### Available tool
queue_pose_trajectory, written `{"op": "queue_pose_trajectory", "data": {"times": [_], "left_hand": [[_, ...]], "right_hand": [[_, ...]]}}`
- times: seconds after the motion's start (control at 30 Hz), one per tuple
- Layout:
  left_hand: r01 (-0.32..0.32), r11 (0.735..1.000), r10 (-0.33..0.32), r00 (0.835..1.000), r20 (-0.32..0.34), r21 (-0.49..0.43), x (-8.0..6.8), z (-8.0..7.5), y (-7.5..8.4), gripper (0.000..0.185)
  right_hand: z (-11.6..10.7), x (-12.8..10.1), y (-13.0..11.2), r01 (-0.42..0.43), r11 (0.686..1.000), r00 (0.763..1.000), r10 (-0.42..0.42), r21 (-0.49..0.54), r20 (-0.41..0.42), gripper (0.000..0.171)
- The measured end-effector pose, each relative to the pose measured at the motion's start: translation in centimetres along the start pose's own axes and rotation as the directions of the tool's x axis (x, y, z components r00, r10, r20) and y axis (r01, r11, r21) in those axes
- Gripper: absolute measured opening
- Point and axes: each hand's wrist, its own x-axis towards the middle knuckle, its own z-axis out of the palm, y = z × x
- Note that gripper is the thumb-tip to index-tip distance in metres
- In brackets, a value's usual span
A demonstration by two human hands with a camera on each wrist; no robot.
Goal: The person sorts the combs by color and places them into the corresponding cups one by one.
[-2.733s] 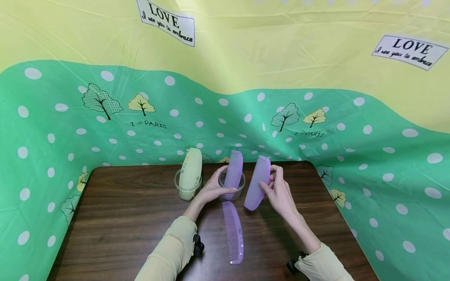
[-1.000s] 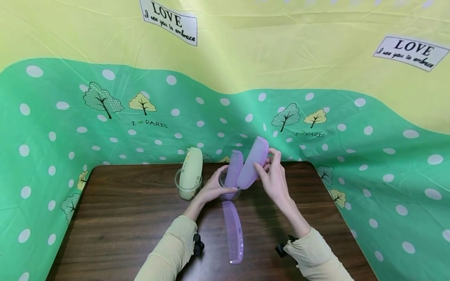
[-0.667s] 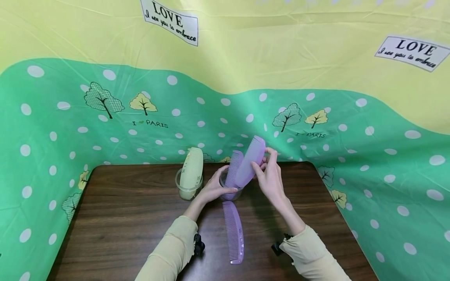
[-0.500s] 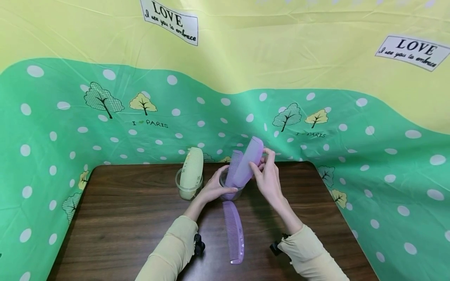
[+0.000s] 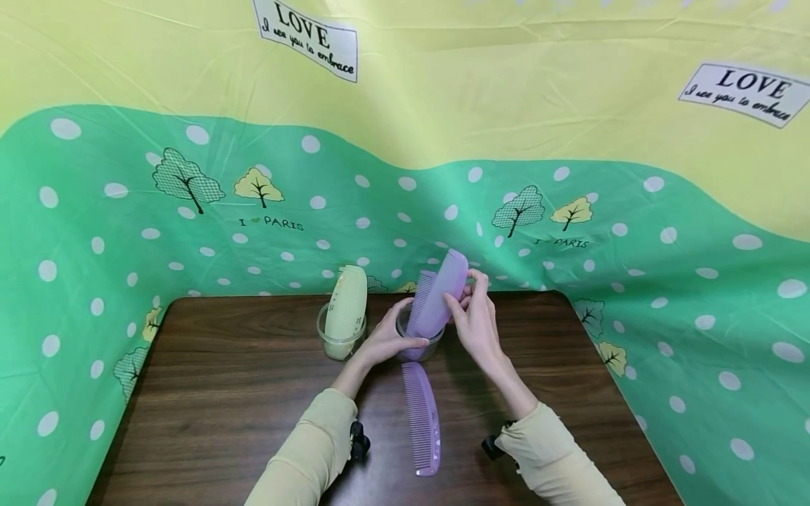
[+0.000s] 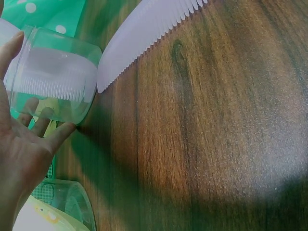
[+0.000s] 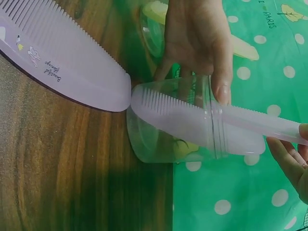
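Observation:
In the head view, my left hand (image 5: pixel 387 340) grips a clear plastic jar (image 7: pixel 156 149), thumb at the rim and fingers around the far side. One purple comb (image 7: pixel 171 115) stands tilted inside it. My right hand (image 5: pixel 477 320) pinches a second purple comb (image 5: pixel 443 296) between thumb and fingers. That comb leans left over the jar, its lower end at the mouth beside the first comb. A third purple comb (image 5: pixel 422 422), with a small printed design, lies on the table in front of the jar, teeth facing left.
Left of the held jar stands another clear jar (image 5: pixel 324 336) with pale yellow-green combs (image 5: pixel 346 302) in it. The dark wooden table (image 5: pixel 240 407) is backed and flanked by a green and yellow printed cloth (image 5: pixel 405 232).
My right hand has lifted its comb from beside the jar, then moved it left and lowered it to the jar's mouth. The left hand has stayed on the jar.

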Motion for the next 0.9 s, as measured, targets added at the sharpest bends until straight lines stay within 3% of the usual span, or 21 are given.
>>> {"op": "queue_pose_trajectory", "data": {"times": [0.5, 0.9], "left_hand": [[0.016, 1.000, -0.016, 1.000, 0.007, -0.009, 0.0, 0.0, 0.0, 0.095], [0.019, 1.000, -0.019, 1.000, 0.015, -0.007, 0.1, 0.0, -0.1, 0.095]], "right_hand": [[1.7, -0.1, 1.3, 0.028, 0.996, 1.000, -0.027, -0.086, 0.003, 0.053], [2.5, -0.5, 1.9, -0.013, 0.989, 0.998, 0.021, -0.149, 0.055, 0.051]]}}
